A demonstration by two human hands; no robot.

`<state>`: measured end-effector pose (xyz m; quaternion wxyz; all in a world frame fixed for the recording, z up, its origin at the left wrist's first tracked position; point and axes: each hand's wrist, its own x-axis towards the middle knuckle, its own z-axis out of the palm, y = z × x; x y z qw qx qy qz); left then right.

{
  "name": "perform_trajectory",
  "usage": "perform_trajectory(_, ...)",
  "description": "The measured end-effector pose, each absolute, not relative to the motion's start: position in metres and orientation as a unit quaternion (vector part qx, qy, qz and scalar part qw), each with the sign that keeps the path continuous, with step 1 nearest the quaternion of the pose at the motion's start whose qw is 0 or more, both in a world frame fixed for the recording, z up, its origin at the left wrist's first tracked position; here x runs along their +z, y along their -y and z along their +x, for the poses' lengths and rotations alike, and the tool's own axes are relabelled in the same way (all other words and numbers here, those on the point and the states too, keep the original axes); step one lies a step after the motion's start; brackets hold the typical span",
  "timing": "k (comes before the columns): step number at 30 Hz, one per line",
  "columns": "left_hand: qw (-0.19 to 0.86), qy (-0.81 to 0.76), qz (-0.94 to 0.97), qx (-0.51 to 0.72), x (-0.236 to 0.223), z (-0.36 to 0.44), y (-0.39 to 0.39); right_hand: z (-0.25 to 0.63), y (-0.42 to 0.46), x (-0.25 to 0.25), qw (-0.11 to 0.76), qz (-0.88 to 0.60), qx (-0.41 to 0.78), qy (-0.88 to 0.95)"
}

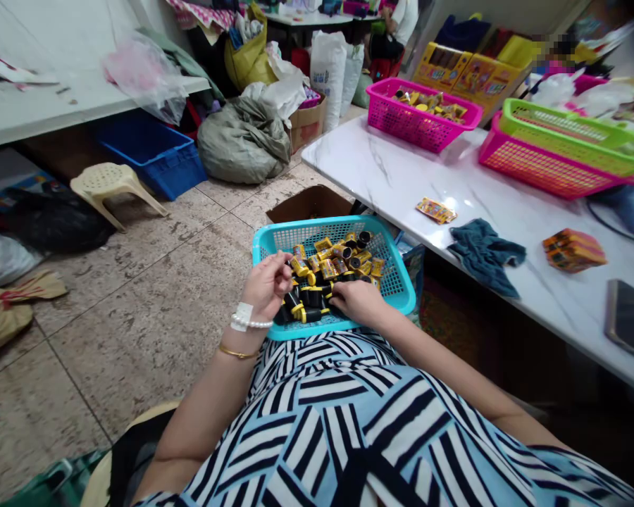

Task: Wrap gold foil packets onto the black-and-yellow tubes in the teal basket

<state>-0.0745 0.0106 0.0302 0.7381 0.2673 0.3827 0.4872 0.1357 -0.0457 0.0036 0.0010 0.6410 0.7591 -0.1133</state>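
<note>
A turquoise plastic basket (pixel 399 282) rests on my lap. In it lie several small black canisters with yellow caps (pixel 311 297), bare of labels, mostly on the near left side. Canisters wrapped in yellow printed labels (pixel 328 268) fill the far and right side. Over the basket's left rim, my left hand (pixel 270 283) is closed in a pinch; a small dark bit shows at its fingertips, too small to name. My right hand (pixel 358 301) reaches in from the right, its fingers curled down among the black canisters. What its fingertips hold is hidden.
On the white table (pixel 391 190) at right are a strip of printed labels (pixel 436 210), a dark blue cloth (pixel 486 253), a label stack (pixel 573 250), a phone (pixel 631 317) and a pink basket of canisters (pixel 423 134). A cardboard box (pixel 309 203) stands beyond my basket.
</note>
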Motion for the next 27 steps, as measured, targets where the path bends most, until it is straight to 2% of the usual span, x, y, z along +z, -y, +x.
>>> perform_trajectory(6, 0.661, -0.403, 0.295, 0.56, 0.049, -0.106, -0.024, 0.114, 0.037, 0.023, -0.021, 0.614, -0.104, -0.782)
perform_trajectory(9, 0.63, -0.422, 0.336, 0.558, 0.045, -0.105, -0.024, 0.102, 0.025, 0.03, -0.015, 0.576, -0.102, -0.811)
perform_trajectory(13, 0.538, -0.466, 0.453, 0.537, 0.034, -0.098, -0.022, 0.084, 0.003, 0.026, -0.004, 0.525, -0.088, -0.846)
perform_trajectory(16, 0.536, -0.463, 0.467, 0.529, 0.032, -0.097, -0.021, 0.071, -0.014, 0.015, 0.002, 0.464, -0.065, -0.883)
perform_trajectory(20, 0.551, -0.459, 0.457, 0.526, 0.038, -0.101, -0.021, 0.063, -0.018, 0.004, -0.001, 0.468, -0.057, -0.882)
perform_trajectory(24, 0.552, -0.482, 0.478, 0.484, 0.041, -0.109, -0.021, 0.076, 0.004, 0.003, -0.041, 0.495, -0.034, -0.867)
perform_trajectory(27, 0.534, -0.52, 0.536, 0.396, 0.036, -0.11, -0.018, 0.092, 0.025, 0.004, -0.133, 0.511, -0.001, -0.849)
